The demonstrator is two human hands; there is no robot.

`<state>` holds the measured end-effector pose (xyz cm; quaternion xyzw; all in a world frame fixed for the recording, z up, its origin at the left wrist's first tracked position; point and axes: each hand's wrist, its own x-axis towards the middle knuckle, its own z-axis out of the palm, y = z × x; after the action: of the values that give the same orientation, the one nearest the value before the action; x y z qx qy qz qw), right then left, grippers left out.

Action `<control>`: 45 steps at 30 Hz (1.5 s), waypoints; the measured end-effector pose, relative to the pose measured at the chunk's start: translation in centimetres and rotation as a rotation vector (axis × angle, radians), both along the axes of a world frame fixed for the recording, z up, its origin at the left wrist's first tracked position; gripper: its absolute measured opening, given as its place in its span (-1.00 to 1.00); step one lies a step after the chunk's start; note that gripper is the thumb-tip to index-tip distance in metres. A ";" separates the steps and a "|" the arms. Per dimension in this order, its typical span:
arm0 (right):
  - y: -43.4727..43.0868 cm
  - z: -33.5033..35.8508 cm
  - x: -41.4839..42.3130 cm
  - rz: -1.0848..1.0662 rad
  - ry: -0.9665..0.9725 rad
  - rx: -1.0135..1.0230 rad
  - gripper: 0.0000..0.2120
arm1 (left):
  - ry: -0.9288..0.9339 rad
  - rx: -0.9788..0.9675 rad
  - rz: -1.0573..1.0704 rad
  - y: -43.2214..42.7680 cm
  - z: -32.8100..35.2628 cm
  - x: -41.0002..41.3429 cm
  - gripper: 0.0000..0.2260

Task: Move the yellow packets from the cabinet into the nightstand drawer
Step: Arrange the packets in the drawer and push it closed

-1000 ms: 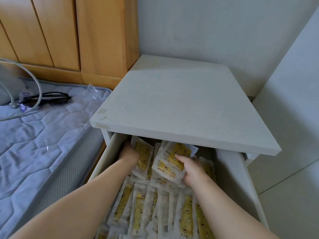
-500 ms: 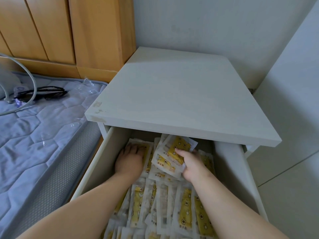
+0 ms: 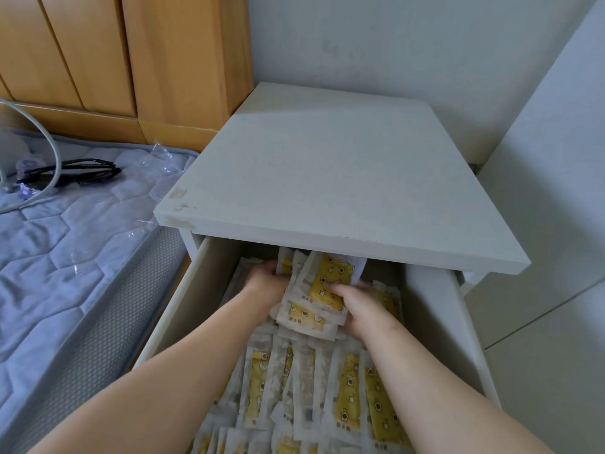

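My left hand (image 3: 265, 283) has come off the loose packets (image 3: 347, 398) and now curls round the left edge of the bundle of yellow packets (image 3: 322, 290) at centre frame. My right hand (image 3: 360, 306) pinches its right side, thumb on top. The bundle sits at the back of the open nightstand drawer (image 3: 435, 322).

Bare forearms (image 3: 196, 362) and hands (image 3: 363, 306)

Blue-grey quilted mattress (image 3: 65, 257) left of the unit, mesh side panel facing it. On top: black glasses (image 3: 98, 173), a grey cable (image 3: 58, 158) looping across their left end, crumpled clear plastic (image 3: 157, 158) near the corner. Grey wall (image 3: 393, 44) behind, tiled floor (image 3: 540, 388) at right.
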<state>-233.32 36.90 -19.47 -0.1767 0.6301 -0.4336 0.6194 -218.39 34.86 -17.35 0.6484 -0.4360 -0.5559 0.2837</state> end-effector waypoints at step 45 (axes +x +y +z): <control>1.9 -0.3 -2.4 0.368 1.217 0.067 -0.33 | -1.011 -0.339 -0.807 2.1 -4.1 0.4 -0.25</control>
<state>-235.73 38.80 -19.77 -0.4775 0.8419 -0.1220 0.2199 -218.03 37.01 -21.42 0.5618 -0.8048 -0.1701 -0.0877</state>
